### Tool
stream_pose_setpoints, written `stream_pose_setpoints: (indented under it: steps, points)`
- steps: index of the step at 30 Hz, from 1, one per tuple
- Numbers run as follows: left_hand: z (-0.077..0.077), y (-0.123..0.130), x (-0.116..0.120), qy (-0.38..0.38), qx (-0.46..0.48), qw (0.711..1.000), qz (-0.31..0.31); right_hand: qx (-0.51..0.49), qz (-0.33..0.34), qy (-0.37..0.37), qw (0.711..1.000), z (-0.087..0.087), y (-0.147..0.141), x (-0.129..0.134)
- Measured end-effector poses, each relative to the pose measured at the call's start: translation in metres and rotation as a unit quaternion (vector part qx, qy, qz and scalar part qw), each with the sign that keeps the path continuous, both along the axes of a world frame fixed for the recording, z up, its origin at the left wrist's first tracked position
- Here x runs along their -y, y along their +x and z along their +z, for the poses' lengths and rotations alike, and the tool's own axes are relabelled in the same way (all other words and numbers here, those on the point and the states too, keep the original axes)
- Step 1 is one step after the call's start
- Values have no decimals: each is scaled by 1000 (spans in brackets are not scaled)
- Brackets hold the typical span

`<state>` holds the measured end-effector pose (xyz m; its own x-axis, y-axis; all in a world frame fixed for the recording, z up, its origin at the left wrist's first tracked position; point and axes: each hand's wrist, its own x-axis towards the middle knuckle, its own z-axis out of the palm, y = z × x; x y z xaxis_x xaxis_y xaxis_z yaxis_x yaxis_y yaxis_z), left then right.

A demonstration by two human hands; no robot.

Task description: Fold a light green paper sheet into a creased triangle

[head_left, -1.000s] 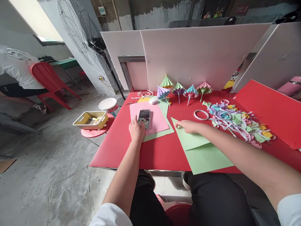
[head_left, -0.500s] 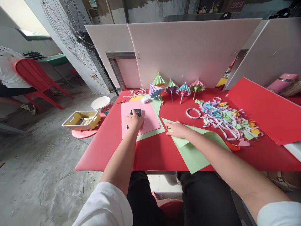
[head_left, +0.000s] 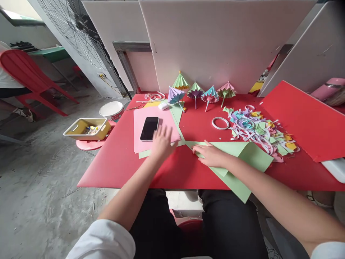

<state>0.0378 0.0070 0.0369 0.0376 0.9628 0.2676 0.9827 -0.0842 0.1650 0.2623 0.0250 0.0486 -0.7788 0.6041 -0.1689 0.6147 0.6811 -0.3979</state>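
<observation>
My left hand (head_left: 163,142) is over the lower right of a pink paper sheet (head_left: 138,138), fingers spread and slightly blurred, holding nothing. Just left of it a black-screened phone (head_left: 149,128) lies face up on the pink sheet. My right hand (head_left: 208,154) lies with fingers stretched across the left end of a light green paper sheet (head_left: 238,183), pressing on it. That sheet is partly folded over, its right side curls up, and one corner hangs past the table's front edge. My right forearm hides part of it.
Several small paper umbrellas (head_left: 195,94) stand at the back of the red table (head_left: 113,158). A tape roll (head_left: 220,123) lies near a heap of paper scraps (head_left: 262,131). A white mouse-like object (head_left: 163,106) sits behind the phone. A yellow basket (head_left: 99,133) stands left, on a stool.
My left hand has come off the phone and moved right and toward me. The green sheet has turned under my right hand, its near corner swinging right. The view has tilted down.
</observation>
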Motion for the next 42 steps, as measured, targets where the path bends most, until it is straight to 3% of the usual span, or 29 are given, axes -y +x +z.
stream_pose_setpoints:
  steps: [1, 3, 6, 9, 11, 12, 15, 17, 18, 21, 25, 37, 42]
  points:
    - [-4, 13, 22, -9, -5, 996, -92, 0, 18, 4, 1000, -1, 4, 6]
    - [-13, 35, 63, -20, -6, 981, -193, 1, 60, 12, 998, -2, 10, 18]
    - [-26, 53, 104, -25, -11, 974, -224, -11, 112, 14, 994, -3, 14, 33]
    - [-32, 53, 115, -38, -22, 974, -222, -38, 96, 10, 995, 0, 23, 47]
    - [-33, 51, 113, -41, -30, 973, -225, -78, 2, 43, 996, 1, 34, 56]
    - [-33, 50, 112, -39, -32, 973, -226, -104, -81, 78, 988, 2, 41, 60]
    - [-33, 52, 113, -26, -35, 974, -223, -147, -374, 164, 901, -2, 61, 70]
    - [-33, 54, 117, -23, -34, 975, -217, -140, -489, 135, 851, -9, 69, 74]
    - [-33, 54, 120, -22, -33, 976, -212, -139, -515, 103, 840, -13, 72, 75]
    - [-31, 54, 127, -28, -30, 978, -203, -183, -510, 44, 839, -24, 70, 74]
    - [-30, 51, 133, -33, -35, 980, -192, -228, -429, 22, 874, -28, 58, 67]
    - [-35, 54, 133, -12, -30, 986, -166, -127, -410, 30, 903, -29, 50, 62]
    - [-40, 64, 124, 4, -19, 971, -237, -104, -403, 38, 909, -27, 47, 61]
